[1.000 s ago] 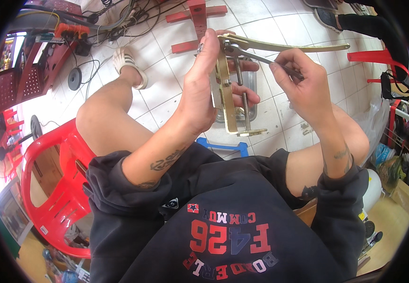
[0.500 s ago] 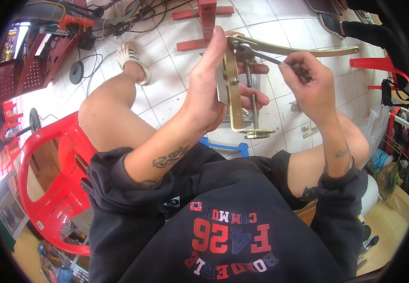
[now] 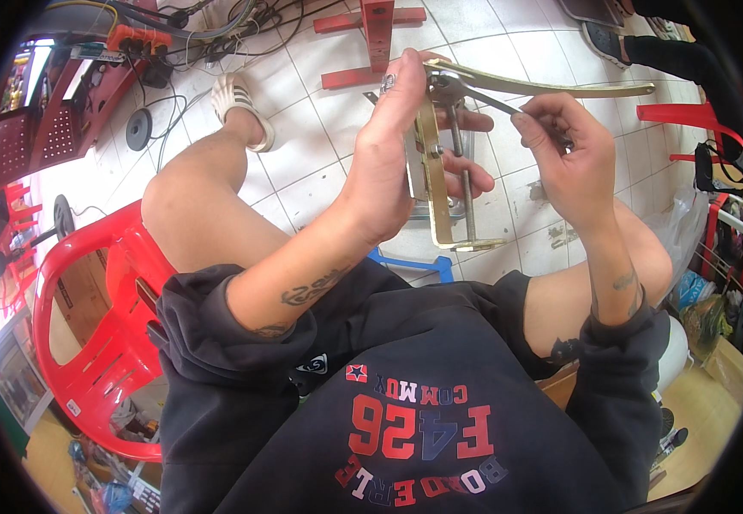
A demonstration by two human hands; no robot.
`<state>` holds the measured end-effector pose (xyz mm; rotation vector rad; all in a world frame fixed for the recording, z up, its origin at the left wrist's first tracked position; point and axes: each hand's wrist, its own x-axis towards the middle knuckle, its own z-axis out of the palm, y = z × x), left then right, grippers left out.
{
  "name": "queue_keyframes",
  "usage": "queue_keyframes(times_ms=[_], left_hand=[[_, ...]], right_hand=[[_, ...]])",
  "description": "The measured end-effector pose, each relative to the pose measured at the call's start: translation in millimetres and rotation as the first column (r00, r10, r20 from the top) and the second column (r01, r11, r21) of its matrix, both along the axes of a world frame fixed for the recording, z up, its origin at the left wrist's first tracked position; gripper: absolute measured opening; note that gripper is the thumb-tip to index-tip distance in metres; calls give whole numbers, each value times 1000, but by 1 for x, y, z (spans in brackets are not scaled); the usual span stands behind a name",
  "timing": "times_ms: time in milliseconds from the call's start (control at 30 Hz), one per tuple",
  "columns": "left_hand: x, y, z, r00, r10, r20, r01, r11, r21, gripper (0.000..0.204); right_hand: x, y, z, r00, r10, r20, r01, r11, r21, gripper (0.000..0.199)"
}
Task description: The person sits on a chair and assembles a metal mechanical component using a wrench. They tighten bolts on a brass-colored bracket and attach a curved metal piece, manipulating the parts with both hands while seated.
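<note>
The left hand [image 3: 389, 163] is raised in front of the person's chest and wrapped around a brass-coloured metal frame [image 3: 433, 171], thumb on the near side and fingers curled round the far side, so the frame stands roughly upright in its grip. A steel rod [image 3: 466, 184] runs down the frame just right of that hand, ending at the frame's bottom crossbar, and a long brass-coloured lever [image 3: 551, 86] reaches from the frame's top out to the right, passing above the right hand. The right hand [image 3: 564, 158] sits just to the right of the frame — its fingers are bunched and pinched on the handle of a slim metal wrench [image 3: 483, 96] whose head meets the top of the frame, close beside the left hand's fingertips. Both hands are closed on what they hold; the frame hangs above the white tiled floor [image 3: 303, 171] between the person's bare knees. Beyond the hands, on the floor, lies a red metal stand [image 3: 377, 34], and further to the left a sandalled foot [image 3: 239, 103] rests near a tangle of cables [image 3: 209, 26]. Left of the left forearm stands a red plastic chair [image 3: 89, 334]. Below the frame, past the knees, a bit of a blue stool [image 3: 427, 264] shows — most of it is hidden by the dark sweatshirt [image 3: 406, 403].
</note>
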<state>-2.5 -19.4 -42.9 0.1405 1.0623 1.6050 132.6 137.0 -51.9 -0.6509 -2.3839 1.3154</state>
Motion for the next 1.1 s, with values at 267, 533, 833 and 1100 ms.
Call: queue_keyframes(times_ms=[267, 533, 833, 1100], left_hand=[[9, 0, -16, 995, -49, -93, 39, 994, -100, 72], [16, 4, -16, 932, -231, -279, 170, 959, -226, 71], [11, 6, -22, 984, -155, -86, 146, 983, -109, 68], [12, 13, -13, 962, -200, -184, 202, 979, -10, 75]], right_hand=[[2, 4, 1, 993, 78, 89, -91, 984, 153, 10], [3, 35, 19, 971, 234, 38, -203, 739, 642, 13], [27, 64, 39, 938, 41, 345, -163, 928, 334, 11], [9, 13, 5, 987, 150, -55, -157, 976, -152, 22]])
